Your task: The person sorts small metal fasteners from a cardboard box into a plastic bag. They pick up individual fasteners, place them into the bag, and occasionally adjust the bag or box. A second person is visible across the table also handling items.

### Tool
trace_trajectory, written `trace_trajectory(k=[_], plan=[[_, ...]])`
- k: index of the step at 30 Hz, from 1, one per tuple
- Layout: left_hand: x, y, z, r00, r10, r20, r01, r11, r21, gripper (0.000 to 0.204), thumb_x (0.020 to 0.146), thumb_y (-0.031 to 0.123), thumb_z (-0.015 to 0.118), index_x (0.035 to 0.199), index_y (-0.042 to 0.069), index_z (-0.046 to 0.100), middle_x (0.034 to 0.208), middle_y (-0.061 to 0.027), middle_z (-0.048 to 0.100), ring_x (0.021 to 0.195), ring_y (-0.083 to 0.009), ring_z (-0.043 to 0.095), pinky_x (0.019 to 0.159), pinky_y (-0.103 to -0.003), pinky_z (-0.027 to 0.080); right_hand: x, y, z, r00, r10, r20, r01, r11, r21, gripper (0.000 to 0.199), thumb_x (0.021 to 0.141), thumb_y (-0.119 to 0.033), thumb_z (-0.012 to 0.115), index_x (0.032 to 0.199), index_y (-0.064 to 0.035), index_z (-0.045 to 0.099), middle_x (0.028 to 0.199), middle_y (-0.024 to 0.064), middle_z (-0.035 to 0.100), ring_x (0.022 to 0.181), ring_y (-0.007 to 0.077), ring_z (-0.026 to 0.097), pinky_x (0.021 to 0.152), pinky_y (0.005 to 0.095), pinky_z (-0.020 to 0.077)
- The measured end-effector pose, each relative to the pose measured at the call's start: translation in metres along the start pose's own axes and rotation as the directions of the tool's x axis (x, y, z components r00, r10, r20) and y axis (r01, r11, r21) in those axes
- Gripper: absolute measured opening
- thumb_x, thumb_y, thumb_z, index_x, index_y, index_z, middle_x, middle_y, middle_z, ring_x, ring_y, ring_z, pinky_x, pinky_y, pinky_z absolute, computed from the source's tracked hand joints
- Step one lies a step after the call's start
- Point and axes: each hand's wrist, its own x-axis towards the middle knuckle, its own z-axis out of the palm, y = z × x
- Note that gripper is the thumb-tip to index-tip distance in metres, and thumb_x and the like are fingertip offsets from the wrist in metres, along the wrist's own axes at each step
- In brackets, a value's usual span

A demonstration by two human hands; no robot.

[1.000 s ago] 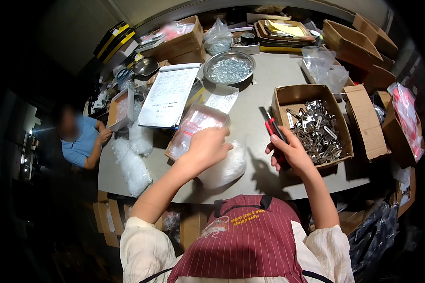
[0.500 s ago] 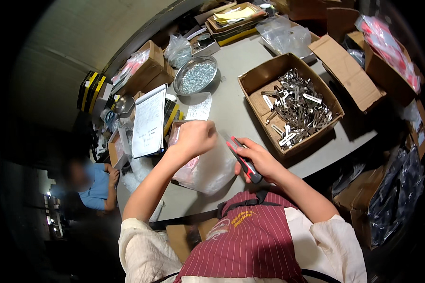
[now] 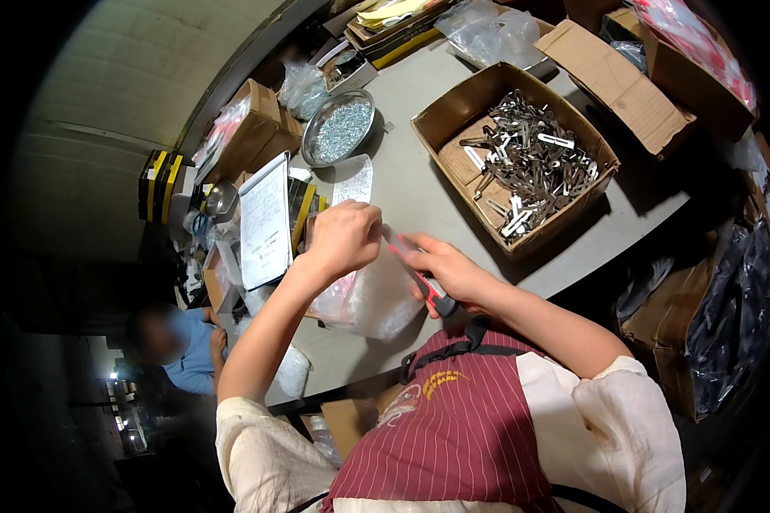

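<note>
My right hand (image 3: 453,272) is closed round a red and black utility knife (image 3: 437,295), its tip pointing up and left at my left hand. My left hand (image 3: 348,238) is a closed fist at the top of a clear plastic bag (image 3: 383,295), whose film runs up into the fingers. Pinkish contents show through the bag's left side. The bag lies at the table's near side, partly under my left forearm. Whether the blade touches the film cannot be made out.
An open carton (image 3: 455,162) of metal clips stands right of my hands. Beyond them are a metal bowl (image 3: 304,141) of small shiny parts and a paper slip (image 3: 353,178). A written notepad (image 3: 265,224) leans at left. A person (image 3: 188,350) in blue sits at far left.
The knife in my right hand has moved left and up, closer to my left fist. My left hand stays at the bag's top. The whole view has shifted slightly.
</note>
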Motion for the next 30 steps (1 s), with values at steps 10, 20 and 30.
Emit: trace_trajectory(k=[10,20,30], plan=[[-0.004,0.000,-0.002,0.997,0.054,-0.055,-0.050,0.996,0.069,0.007,0.075,0.008,0.067,0.079,0.004,0.065,0.076,-0.0112,0.065,0.078,-0.0317,0.064,0.069,-0.043,0.052,0.008,-0.001,0.014,0.998,-0.034,-0.044,0.030,0.996,-0.088,0.049,0.104,-0.029,0.047,0.145,-0.0032,0.041,0.074,0.0092,0.059,0.050,0.0165,0.056,0.041,0.0309,0.0497],[-0.004,0.006,-0.007,0.988,0.154,-0.028,-0.147,0.975,0.167,0.008,0.074,0.009,0.068,0.079,0.005,0.062,0.077,-0.0092,0.062,0.077,-0.0304,0.063,0.068,-0.042,0.052,0.018,0.011,0.021,0.997,-0.056,-0.058,0.049,0.990,-0.131,0.034,0.102,-0.020,0.043,0.130,-0.0011,0.042,0.073,0.0158,0.063,0.044,0.0283,0.060,0.044,0.0421,0.0506],[-0.013,-0.005,-0.009,0.998,0.052,-0.025,-0.049,0.995,0.092,0.012,0.079,0.012,0.069,0.088,0.005,0.068,0.079,-0.0116,0.067,0.077,-0.0323,0.065,0.069,-0.042,0.052,-0.005,0.023,0.035,0.999,-0.042,0.025,0.043,0.995,-0.085,0.046,0.106,-0.030,0.044,0.144,-0.0045,0.040,0.074,0.0102,0.060,0.047,0.0197,0.059,0.042,0.0330,0.0516]])
